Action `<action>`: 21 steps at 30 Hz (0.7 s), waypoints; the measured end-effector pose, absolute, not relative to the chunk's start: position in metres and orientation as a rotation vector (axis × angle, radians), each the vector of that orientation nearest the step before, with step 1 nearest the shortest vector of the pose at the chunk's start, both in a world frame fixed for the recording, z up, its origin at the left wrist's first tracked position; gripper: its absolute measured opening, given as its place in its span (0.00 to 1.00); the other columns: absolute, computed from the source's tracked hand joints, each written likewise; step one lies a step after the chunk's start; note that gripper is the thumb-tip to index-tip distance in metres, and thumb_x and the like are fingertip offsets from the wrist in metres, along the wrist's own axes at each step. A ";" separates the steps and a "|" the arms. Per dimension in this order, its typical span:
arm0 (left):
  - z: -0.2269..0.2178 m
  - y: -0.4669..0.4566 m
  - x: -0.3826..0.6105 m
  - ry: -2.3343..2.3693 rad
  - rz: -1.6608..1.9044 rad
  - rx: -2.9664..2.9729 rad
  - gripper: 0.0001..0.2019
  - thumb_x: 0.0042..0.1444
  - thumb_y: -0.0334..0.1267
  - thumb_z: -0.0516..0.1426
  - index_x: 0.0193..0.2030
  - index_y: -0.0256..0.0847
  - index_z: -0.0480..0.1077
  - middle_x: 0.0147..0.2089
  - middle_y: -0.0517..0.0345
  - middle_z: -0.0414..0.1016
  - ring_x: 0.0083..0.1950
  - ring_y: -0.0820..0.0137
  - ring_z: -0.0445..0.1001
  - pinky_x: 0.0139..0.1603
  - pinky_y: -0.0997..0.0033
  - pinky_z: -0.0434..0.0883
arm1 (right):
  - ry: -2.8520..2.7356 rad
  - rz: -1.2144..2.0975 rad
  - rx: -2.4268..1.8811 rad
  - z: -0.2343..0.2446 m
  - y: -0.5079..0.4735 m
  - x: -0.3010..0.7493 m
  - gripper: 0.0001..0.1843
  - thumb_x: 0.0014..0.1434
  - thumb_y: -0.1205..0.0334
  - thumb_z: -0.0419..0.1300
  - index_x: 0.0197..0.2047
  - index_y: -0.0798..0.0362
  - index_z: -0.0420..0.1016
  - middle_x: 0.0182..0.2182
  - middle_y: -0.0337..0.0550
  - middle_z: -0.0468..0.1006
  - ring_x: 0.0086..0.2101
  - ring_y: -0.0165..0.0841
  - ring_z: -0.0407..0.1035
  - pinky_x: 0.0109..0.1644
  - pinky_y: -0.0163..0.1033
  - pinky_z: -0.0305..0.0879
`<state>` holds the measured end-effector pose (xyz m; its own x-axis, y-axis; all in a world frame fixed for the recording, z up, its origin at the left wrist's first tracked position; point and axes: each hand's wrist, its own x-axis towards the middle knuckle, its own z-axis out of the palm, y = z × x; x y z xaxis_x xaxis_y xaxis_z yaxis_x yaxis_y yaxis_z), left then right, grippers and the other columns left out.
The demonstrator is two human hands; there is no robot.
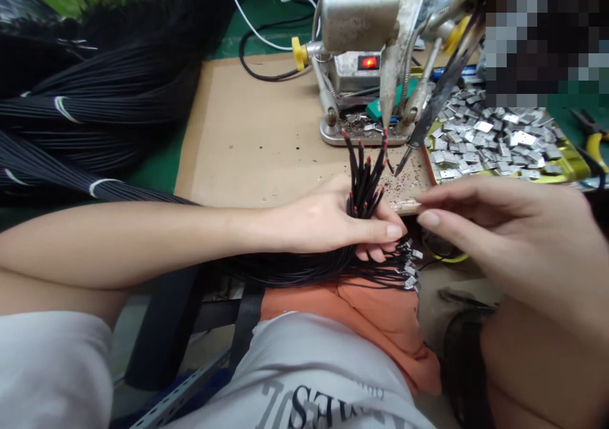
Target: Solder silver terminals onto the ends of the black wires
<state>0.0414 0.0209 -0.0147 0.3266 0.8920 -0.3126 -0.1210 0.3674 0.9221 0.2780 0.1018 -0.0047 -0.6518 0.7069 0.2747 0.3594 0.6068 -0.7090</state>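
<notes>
From the head camera, here's the left hand [323, 219], fingers [392, 231] closed around a bundle of black wires [364, 184]. Red-tipped ends fan up toward the bench machine [359, 16], and metal terminals [409, 265] already sit on the lower ends. The right hand [509, 238] comes in, fingers parted, gripping nothing visible. A soldering iron [445, 92] angles down over the cardboard sheet [247, 131], a tray of loose terminals [495, 137] lies heaped, and more wire bundles [80, 118] are piled at left.
</notes>
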 end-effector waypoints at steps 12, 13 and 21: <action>-0.017 0.016 0.041 1.009 0.887 1.059 0.06 0.71 0.31 0.66 0.40 0.35 0.80 0.34 0.58 0.84 0.34 0.75 0.83 0.40 0.78 0.84 | -1.990 0.935 -0.786 -0.022 0.082 0.249 0.09 0.65 0.69 0.75 0.38 0.43 0.91 0.36 0.36 0.89 0.35 0.32 0.81 0.37 0.37 0.75; -0.016 0.016 0.041 1.018 0.912 1.041 0.06 0.71 0.32 0.67 0.40 0.35 0.80 0.34 0.58 0.84 0.33 0.76 0.83 0.39 0.79 0.83 | -1.982 0.961 -0.814 -0.021 0.084 0.252 0.09 0.64 0.70 0.76 0.38 0.42 0.92 0.35 0.35 0.89 0.34 0.31 0.81 0.35 0.36 0.75; -0.014 0.014 0.040 1.101 0.981 0.890 0.13 0.60 0.41 0.78 0.38 0.36 0.81 0.32 0.59 0.86 0.32 0.75 0.83 0.36 0.79 0.82 | -1.867 1.261 -0.865 -0.016 0.087 0.248 0.08 0.59 0.68 0.78 0.31 0.48 0.87 0.27 0.35 0.85 0.26 0.29 0.77 0.28 0.33 0.74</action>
<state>0.0399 0.0141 -0.0142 0.1562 0.9432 -0.2931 -0.1825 0.3192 0.9299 0.2484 0.0871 -0.0164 -0.5223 0.8319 0.1877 0.1364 0.2988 -0.9445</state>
